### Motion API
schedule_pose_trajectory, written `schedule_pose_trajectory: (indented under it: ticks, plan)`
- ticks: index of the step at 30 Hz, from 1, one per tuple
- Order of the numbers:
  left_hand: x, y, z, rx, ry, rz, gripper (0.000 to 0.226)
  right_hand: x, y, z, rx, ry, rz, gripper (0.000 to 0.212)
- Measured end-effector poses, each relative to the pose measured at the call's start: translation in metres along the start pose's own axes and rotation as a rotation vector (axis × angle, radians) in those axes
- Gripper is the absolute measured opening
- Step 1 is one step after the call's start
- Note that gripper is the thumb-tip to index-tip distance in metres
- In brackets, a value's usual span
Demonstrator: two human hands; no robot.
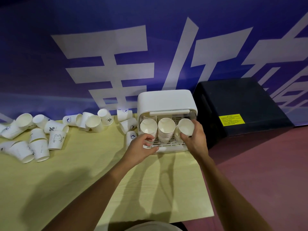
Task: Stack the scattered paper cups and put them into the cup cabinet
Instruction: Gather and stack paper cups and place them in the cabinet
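Note:
A white cup cabinet stands open at the table's far right edge, its slatted tray pulled forward. Three stacks of white paper cups lie in it: a left stack, a middle stack and a right stack. My left hand grips the tray's front left corner, below the left stack. My right hand holds the right stack from its right side. Several loose paper cups lie scattered over the table's left and far side.
The pale yellow table ends just right of the cabinet. A black box with a yellow label sits on the red floor to the right. A blue banner wall rises right behind the table.

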State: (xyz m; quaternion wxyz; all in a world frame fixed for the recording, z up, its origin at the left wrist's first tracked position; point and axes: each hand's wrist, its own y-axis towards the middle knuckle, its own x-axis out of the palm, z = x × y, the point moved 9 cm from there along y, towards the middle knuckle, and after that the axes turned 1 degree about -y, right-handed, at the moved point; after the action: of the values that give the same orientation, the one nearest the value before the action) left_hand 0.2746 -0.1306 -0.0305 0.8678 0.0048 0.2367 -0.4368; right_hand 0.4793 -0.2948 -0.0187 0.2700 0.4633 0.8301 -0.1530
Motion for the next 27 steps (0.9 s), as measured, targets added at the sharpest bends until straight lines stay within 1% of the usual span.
schedule_pose_trajectory:
  ticks: [4,7,9,11,14,16,18,21,23,25,27]
  plan:
    - [-0.006,0.000,-0.007,-0.014,-0.014,0.012,0.039,0.010,0.004,0.008,0.049,-0.089,-0.015,0.077]
    - [-0.009,0.002,-0.010,-0.014,-0.038,0.024,0.038,0.015,0.004,0.009,0.065,-0.149,-0.024,0.085]
    - [-0.010,0.001,-0.012,-0.018,-0.042,0.023,0.037,0.016,0.002,0.005,0.055,-0.180,-0.027,0.085]
    - [-0.013,0.001,-0.013,-0.014,-0.040,0.022,0.037,0.013,-0.002,-0.006,0.024,-0.179,0.009,0.076]
    - [-0.019,0.000,-0.014,-0.013,-0.046,0.026,0.036,0.010,-0.014,-0.035,-0.068,-0.109,0.079,0.050]
    - [-0.025,-0.001,-0.018,-0.023,-0.040,0.021,0.035,0.020,-0.024,-0.060,-0.153,-0.081,0.065,0.032]
    - [-0.032,-0.002,-0.026,-0.045,-0.038,0.025,0.032,0.041,-0.035,-0.085,-0.217,-0.055,0.001,0.019]
    - [-0.049,-0.002,-0.044,-0.099,-0.037,0.062,0.031,0.084,-0.055,-0.113,-0.306,-0.071,-0.124,0.010]
    - [-0.062,-0.002,-0.055,-0.118,-0.037,0.079,0.032,0.118,-0.066,-0.121,-0.314,-0.092,-0.233,0.014]
    - [-0.077,-0.001,-0.067,-0.131,-0.028,0.103,0.029,0.151,-0.073,-0.122,-0.276,-0.128,-0.324,0.025]
    - [-0.095,0.002,-0.080,-0.152,-0.010,0.133,0.022,0.180,-0.076,-0.123,-0.240,-0.172,-0.382,0.036]
